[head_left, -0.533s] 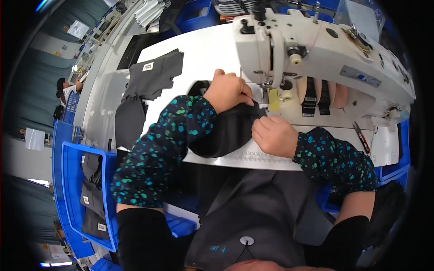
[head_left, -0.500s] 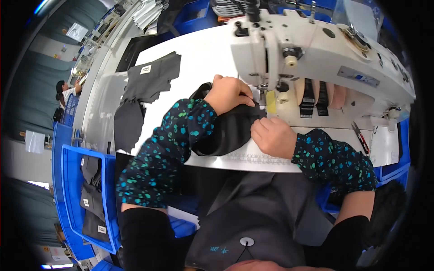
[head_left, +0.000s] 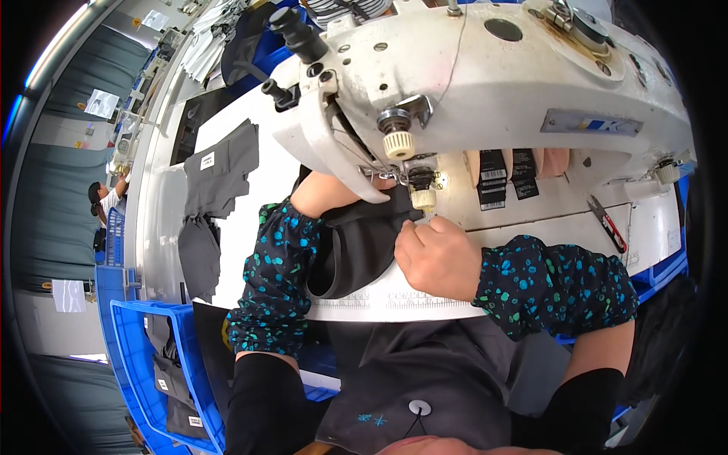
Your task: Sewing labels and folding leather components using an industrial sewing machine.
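A dark grey cloth piece (head_left: pixel 353 258), folded into a loop, lies under the head of a white sewing machine (head_left: pixel 485 91). My left hand (head_left: pixel 326 194) rests at the cloth's far side, its fingers mostly hidden behind the machine head; a fingertip shows beside the needle area, bent onto the cloth. On the right, my right hand (head_left: pixel 440 259) has curled fingers, with thumb and forefinger pinching the cloth's edge just in front of the presser foot. The needle itself is hard to make out.
Dark grey cut pieces (head_left: pixel 220 174) with a white label lie at left. A blue crate (head_left: pixel 199 364) holds similar pieces. Black printed labels (head_left: pixel 493 178) hang under the machine arm. Red-handled thread snips (head_left: pixel 608 225) lie at right. A ruler (head_left: pixel 432 299) runs along the front edge. Another person (head_left: pixel 110 199) sits far left.
My view has come closer to the machine, which looks larger and covers more of my left hand. The right hand has closed tighter at the cloth's edge.
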Motion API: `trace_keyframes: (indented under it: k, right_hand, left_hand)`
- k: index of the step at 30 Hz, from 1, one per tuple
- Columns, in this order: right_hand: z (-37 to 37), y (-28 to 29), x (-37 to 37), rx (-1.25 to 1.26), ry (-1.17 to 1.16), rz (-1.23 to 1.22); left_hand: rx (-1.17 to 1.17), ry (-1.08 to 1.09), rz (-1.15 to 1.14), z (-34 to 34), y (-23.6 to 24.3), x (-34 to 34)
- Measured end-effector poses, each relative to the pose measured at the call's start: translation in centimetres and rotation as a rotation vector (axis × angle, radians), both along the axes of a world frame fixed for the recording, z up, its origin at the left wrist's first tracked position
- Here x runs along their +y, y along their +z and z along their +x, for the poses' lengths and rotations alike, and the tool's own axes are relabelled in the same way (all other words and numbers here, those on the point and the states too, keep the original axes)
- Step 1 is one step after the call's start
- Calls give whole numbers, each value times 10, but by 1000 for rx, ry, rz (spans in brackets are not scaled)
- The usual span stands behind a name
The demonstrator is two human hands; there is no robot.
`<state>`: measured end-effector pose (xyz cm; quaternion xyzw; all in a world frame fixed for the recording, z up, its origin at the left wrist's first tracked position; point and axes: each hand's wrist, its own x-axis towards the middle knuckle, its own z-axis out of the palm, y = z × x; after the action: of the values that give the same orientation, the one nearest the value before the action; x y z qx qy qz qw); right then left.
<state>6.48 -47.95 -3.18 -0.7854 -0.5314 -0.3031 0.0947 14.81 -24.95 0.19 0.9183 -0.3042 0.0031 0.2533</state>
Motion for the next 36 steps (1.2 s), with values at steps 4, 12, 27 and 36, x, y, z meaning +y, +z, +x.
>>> trace_keyframes:
  k: [4, 12, 27, 36]
  right_hand:
    - [1, 3, -3, 65, -2, -8]
    - [3, 7, -2, 38, -16, -39]
    - [1, 5, 0, 36, -72, -57]
    - [-7, 0, 0, 78, -119, -90]
  left_hand:
    - [-32, -100, 98, 8, -4, 3]
    - [-83, -82, 163, 8, -10, 9]
    - [-40, 3, 16, 3, -3, 5]
    - [-349, 243, 400, -94, 44, -40]
